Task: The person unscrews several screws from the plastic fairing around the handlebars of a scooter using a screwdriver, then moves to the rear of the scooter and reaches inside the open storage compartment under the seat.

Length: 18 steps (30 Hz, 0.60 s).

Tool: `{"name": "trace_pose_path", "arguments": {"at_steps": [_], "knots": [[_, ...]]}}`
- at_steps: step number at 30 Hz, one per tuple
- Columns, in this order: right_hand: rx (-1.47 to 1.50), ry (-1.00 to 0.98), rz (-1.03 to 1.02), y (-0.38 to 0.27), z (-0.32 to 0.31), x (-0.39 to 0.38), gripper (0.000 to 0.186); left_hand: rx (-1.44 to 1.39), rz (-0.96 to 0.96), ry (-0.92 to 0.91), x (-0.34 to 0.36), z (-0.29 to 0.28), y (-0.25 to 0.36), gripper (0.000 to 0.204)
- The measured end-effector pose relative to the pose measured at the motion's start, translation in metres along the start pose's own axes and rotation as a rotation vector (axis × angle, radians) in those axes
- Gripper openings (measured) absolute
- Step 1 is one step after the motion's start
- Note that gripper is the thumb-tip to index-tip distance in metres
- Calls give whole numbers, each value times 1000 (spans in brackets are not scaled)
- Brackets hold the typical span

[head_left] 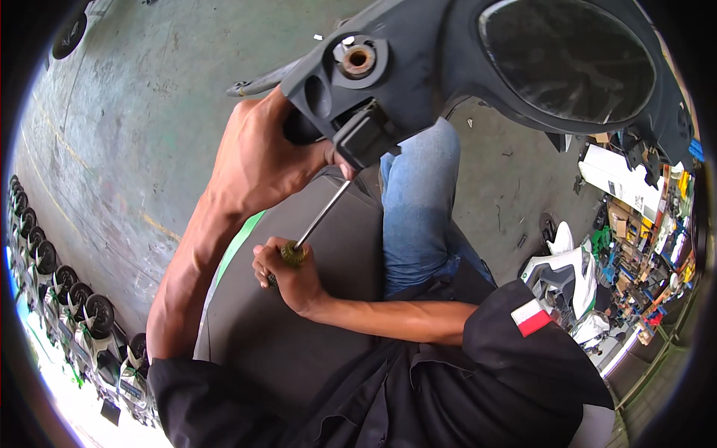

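Note:
My left hand is closed round the left end of a dark grey scooter handlebar cover, its fingers partly hidden behind the plastic. On that end sit a round opening with a rusty tube end and a black switch block. Below it my right hand is closed round the yellow-green handle of a screwdriver. The metal shaft slants up to the underside of the cover, beside my left fingertips. Its tip is hidden there. A dark oval display fills the cover's right part.
Under my arms lies a dark grey-brown seat with a green edge stripe. My jeans-clad leg is beside it. At the right are white body panels and crowded shelves of parts. A row of scooters stands at the left.

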State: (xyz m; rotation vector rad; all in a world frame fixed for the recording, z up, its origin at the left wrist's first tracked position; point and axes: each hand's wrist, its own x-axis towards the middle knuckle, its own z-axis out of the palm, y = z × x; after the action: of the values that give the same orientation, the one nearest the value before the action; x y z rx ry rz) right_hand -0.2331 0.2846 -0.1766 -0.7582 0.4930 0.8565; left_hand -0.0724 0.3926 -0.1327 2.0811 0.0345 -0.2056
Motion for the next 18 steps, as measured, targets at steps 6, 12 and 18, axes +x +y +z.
{"name": "trace_pose_path", "arguments": {"at_steps": [6,12,18], "knots": [[-89,-17,-219,11,4,57,28,-11,61,-94,2,-6,-1,86],[-737,-50,-619,37,-48,158,53,-39,125,-43,3,-5,4,94],[-702,-136,-602,-11,-68,141,54,65,217,15,-4,-8,7,98]]}}
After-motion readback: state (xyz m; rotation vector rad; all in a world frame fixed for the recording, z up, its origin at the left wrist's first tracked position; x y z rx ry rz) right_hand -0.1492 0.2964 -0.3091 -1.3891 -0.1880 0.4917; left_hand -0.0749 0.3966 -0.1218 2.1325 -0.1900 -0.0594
